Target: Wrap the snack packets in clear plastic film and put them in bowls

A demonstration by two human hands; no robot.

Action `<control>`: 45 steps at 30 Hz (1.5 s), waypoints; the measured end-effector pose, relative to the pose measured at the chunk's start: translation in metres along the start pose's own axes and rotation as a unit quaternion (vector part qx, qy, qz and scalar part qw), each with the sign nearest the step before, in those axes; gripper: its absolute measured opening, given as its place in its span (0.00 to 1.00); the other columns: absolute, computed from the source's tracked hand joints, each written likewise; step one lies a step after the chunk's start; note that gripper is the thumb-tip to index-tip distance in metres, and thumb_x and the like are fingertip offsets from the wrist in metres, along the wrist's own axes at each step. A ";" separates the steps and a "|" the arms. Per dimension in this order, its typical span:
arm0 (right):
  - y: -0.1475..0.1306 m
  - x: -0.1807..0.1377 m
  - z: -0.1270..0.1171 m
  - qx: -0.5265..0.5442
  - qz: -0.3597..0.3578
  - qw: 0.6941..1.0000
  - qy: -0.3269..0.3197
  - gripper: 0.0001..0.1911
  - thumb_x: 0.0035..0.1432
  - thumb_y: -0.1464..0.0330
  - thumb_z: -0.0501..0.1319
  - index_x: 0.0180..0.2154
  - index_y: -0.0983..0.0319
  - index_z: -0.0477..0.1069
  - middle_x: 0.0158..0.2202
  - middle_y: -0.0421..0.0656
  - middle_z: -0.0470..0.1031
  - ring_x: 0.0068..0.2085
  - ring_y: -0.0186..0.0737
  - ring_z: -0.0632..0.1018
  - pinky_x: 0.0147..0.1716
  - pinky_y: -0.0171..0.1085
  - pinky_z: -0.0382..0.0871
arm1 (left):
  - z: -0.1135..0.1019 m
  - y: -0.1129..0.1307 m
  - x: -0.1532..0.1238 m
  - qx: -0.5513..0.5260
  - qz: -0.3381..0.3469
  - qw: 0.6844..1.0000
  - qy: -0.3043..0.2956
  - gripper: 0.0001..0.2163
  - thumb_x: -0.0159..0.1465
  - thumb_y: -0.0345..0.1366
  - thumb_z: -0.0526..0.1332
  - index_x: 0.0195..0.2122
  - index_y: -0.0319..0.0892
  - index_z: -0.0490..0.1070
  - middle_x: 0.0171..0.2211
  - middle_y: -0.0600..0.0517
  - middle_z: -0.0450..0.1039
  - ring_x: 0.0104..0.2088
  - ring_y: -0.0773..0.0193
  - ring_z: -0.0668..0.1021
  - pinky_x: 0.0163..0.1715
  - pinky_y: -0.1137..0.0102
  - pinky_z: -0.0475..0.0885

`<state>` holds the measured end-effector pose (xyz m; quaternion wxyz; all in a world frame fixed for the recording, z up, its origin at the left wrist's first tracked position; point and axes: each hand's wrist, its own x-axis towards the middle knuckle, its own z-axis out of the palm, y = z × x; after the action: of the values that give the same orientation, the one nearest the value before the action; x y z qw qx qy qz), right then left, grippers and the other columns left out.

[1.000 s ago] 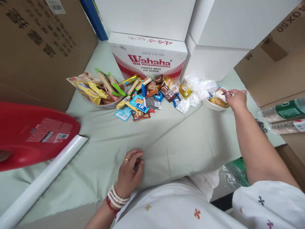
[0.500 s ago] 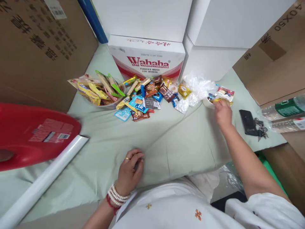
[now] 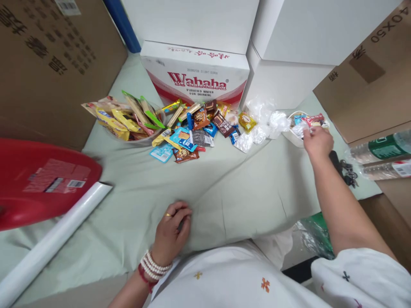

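Note:
My left hand [image 3: 171,231] rests on the pale green cloth near the front edge, its fingers curled loosely together with nothing visible in them. Over at the right, my right hand [image 3: 319,144] reaches the front right side of a small white container [image 3: 293,139]. Its fingers are bent together among wrapped snacks there; what they pinch is hidden. A red snack packet [image 3: 314,119] and a blue one [image 3: 298,119] show in that container. Clear plastic wrapping [image 3: 261,117] lies just left of it. A loose pile of wrapped snacks [image 3: 201,119] spreads in the middle.
A clear bowl [image 3: 141,142] of snack packets stands left of the pile. Behind are a Wahaha carton [image 3: 197,79] and white boxes [image 3: 289,81]. A red plastic object [image 3: 48,184] and white roll [image 3: 58,239] lie left; keys [image 3: 349,173] and bottles [image 3: 388,145] lie right.
My right hand has shifted right along the small container, and the yellow packet at its fingers no longer shows there. The container's white rim is now more visible. My left hand stays put.

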<state>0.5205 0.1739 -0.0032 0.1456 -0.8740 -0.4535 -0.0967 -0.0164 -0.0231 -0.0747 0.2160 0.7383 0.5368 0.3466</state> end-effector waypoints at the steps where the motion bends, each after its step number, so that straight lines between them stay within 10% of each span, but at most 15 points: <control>1: -0.010 0.001 0.002 -0.006 0.018 0.999 -0.025 0.20 0.63 0.62 0.63 0.51 0.67 0.79 0.45 0.59 0.77 0.44 0.49 0.74 0.46 0.46 0.63 | -0.001 0.000 -0.001 -0.004 0.000 1.000 0.001 0.08 0.68 0.30 0.58 0.40 0.44 0.77 0.45 0.45 0.75 0.43 0.60 0.80 0.44 0.65 0.79; 7: -0.038 -0.038 -0.003 0.169 -0.033 0.983 0.068 0.18 0.66 0.66 0.57 0.51 0.67 0.77 0.54 0.57 0.72 0.51 0.50 0.75 0.51 0.49 0.70 | -0.013 0.015 -0.001 -0.093 -0.049 0.994 -0.004 0.08 0.69 0.32 0.59 0.43 0.46 0.78 0.45 0.47 0.76 0.44 0.60 0.80 0.41 0.67 0.78; 11: -0.065 -0.136 -0.009 0.408 -0.165 0.893 -0.093 0.18 0.69 0.57 0.56 0.49 0.58 0.78 0.56 0.50 0.69 0.45 0.45 0.76 0.42 0.44 0.76 | -0.005 0.043 0.026 -0.215 -0.103 0.967 -0.087 0.09 0.70 0.39 0.59 0.41 0.45 0.79 0.40 0.47 0.77 0.41 0.60 0.79 0.40 0.66 0.76; 18: -0.119 -0.260 -0.006 0.465 -0.313 0.793 -0.239 0.17 0.69 0.60 0.57 0.53 0.53 0.80 0.52 0.49 0.70 0.46 0.45 0.74 0.50 0.51 0.74 | 0.058 0.053 0.092 -0.473 -0.249 0.833 -0.143 0.22 0.60 0.55 0.69 0.41 0.40 0.76 0.31 0.53 0.73 0.28 0.68 0.71 0.26 0.73 0.67; 27: -0.135 -0.291 -0.012 0.578 -0.088 0.748 -0.314 0.15 0.62 0.54 0.68 0.43 0.56 0.76 0.43 0.43 0.76 0.45 0.43 0.77 0.47 0.42 0.74 | 0.069 0.042 0.091 -0.396 -0.148 0.906 -0.034 0.11 0.58 0.43 0.71 0.30 0.41 0.76 0.31 0.53 0.71 0.30 0.68 0.70 0.32 0.71 0.65; 36: -0.143 -0.275 -0.017 0.706 0.159 0.607 -0.329 0.21 0.44 0.57 0.78 0.31 0.60 0.71 0.26 0.35 0.66 0.25 0.29 0.64 0.20 0.29 0.58 | 0.053 0.034 0.098 -0.565 -0.213 0.793 -0.087 0.20 0.52 0.49 0.76 0.31 0.40 0.72 0.28 0.56 0.69 0.29 0.70 0.68 0.32 0.73 0.64; 41: -0.130 -0.262 -0.029 0.670 0.144 0.639 -0.349 0.22 0.46 0.55 0.77 0.31 0.60 0.70 0.25 0.33 0.62 0.20 0.25 0.54 0.13 0.29 0.43 | 0.045 0.031 0.104 -0.643 -0.234 0.719 -0.123 0.20 0.52 0.46 0.77 0.31 0.41 0.68 0.40 0.52 0.75 0.35 0.67 0.75 0.36 0.72 0.71; 45: -0.120 -0.255 -0.026 0.636 0.102 0.673 -0.364 0.21 0.49 0.53 0.75 0.32 0.60 0.71 0.25 0.34 0.64 0.21 0.27 0.58 0.17 0.30 0.51 | 0.046 0.025 0.106 -0.597 -0.196 0.765 -0.145 0.18 0.58 0.48 0.74 0.33 0.42 0.69 0.33 0.54 0.72 0.29 0.69 0.72 0.31 0.73 0.69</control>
<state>0.2755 0.0359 -0.0359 0.4986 -0.5770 -0.3308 0.5559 0.0537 0.0707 -0.0586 0.7511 0.3807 0.3172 0.4362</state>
